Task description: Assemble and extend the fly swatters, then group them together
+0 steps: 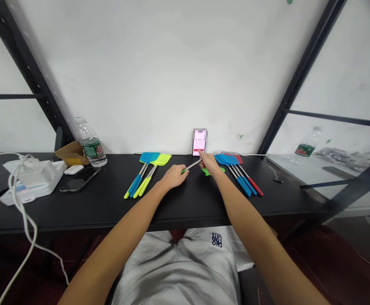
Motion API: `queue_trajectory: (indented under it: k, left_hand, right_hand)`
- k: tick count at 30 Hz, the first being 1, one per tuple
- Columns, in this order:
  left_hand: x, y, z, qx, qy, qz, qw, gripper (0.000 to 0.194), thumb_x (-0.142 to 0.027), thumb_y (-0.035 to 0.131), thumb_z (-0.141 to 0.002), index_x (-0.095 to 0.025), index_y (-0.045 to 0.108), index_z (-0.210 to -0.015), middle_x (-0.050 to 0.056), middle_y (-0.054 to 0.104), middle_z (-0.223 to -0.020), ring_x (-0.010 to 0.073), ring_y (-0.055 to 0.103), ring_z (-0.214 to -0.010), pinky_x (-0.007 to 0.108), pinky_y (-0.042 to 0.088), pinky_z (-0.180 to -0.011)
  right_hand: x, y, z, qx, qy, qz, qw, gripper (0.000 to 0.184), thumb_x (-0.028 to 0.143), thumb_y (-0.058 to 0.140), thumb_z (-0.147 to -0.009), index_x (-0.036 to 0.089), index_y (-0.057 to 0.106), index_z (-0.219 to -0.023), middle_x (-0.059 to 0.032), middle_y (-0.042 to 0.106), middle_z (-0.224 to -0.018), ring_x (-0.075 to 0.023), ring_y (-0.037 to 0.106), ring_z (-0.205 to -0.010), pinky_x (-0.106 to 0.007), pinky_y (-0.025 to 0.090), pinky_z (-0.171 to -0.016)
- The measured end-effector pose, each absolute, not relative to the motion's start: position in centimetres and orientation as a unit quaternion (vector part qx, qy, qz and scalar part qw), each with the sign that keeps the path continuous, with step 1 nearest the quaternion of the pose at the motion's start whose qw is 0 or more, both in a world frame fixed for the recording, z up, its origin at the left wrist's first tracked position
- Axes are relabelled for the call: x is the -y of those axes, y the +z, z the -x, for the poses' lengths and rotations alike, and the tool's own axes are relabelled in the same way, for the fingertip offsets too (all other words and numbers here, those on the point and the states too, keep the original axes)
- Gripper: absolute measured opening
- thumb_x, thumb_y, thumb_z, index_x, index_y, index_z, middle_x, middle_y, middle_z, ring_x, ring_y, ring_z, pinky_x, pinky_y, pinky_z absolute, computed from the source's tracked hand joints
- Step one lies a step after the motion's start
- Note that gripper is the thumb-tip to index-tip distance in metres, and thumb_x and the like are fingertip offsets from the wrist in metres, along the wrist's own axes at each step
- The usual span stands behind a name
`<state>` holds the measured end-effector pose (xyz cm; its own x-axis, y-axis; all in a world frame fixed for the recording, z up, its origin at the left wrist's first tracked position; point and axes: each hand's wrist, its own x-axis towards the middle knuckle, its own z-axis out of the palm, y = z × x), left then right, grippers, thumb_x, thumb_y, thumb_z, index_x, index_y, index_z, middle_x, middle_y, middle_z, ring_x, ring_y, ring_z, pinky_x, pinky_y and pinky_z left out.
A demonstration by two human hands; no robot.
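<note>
Both my hands are closed around a green fly swatter with a metal rod (193,164), held over the middle of the black table. My left hand (175,176) wraps its green handle, mostly hidden in the fist. My right hand (209,163) grips the far end of the rod, and the green swatter head (221,170) shows partly behind it. One finger of the right hand overlaps the lower screen of a phone (199,142) standing against the wall. Left of my hands lie several blue and yellow-green fly swatters (149,157); to the right lie several blue ones (227,159) and a red one (257,188).
On the left are a water bottle (92,146), a small cardboard box (73,153), a flat-lying phone (79,179), a white earbud case (73,169) and a white power strip (34,184) with cables. A short black-tipped cable (278,181) lies at right. Black frame posts flank the table.
</note>
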<state>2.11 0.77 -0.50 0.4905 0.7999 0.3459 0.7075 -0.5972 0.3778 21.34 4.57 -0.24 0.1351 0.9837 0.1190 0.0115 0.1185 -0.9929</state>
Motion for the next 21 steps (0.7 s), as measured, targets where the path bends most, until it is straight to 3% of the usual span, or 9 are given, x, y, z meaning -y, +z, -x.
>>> queue_trajectory:
  k: [7, 13, 17, 21]
  left_hand:
    - [-1.1, -0.9, -2.2, -0.44, 0.259, -0.856, 0.077, 0.03, -0.039, 0.039, -0.095, -0.019, 0.059, -0.085, 0.006, 0.065, -0.079, 0.0176, 0.058, -0.07, 0.025, 0.035, -0.062]
    - [-1.1, -1.0, -2.4, -0.448, 0.263, -0.852, 0.066, 0.03, -0.038, 0.038, -0.096, -0.019, 0.06, -0.09, 0.007, 0.066, -0.082, 0.0181, 0.06, -0.074, 0.025, 0.038, -0.066]
    - [-1.2, -0.9, -2.5, -0.444, 0.274, -0.851, 0.066, 0.031, -0.039, 0.038, -0.096, -0.019, 0.061, -0.089, 0.006, 0.065, -0.079, 0.0185, 0.06, -0.073, 0.026, 0.038, -0.067]
    - [-1.2, -0.8, -2.5, -0.437, 0.283, -0.85, 0.085, 0.034, -0.041, 0.037, -0.096, -0.019, 0.061, -0.086, 0.005, 0.064, -0.076, 0.0172, 0.058, -0.07, 0.025, 0.037, -0.066]
  right_hand:
    - [-4.5, -0.2, -20.9, 0.471, 0.518, 0.451, 0.554, 0.036, 0.045, 0.062, -0.084, 0.021, 0.038, -0.07, 0.0062, 0.04, -0.046, -0.0072, 0.038, -0.038, -0.019, 0.027, -0.037]
    - [-4.2, -1.0, -20.1, 0.526, 0.534, 0.443, 0.492, 0.04, 0.054, 0.06, -0.083, 0.02, 0.043, -0.069, 0.0028, 0.048, -0.05, -0.0087, 0.044, -0.04, -0.02, 0.032, -0.038]
    - [-3.9, -0.8, -20.0, 0.55, 0.554, 0.443, 0.442, 0.05, 0.059, 0.059, -0.082, 0.021, 0.035, -0.06, 0.002, 0.044, -0.048, -0.0095, 0.045, -0.042, -0.022, 0.035, -0.04]
    - [-3.9, -0.5, -20.3, 0.526, 0.557, 0.438, 0.47, 0.052, 0.056, 0.061, -0.081, 0.022, 0.029, -0.058, 0.0046, 0.037, -0.046, -0.0081, 0.041, -0.041, -0.021, 0.033, -0.04]
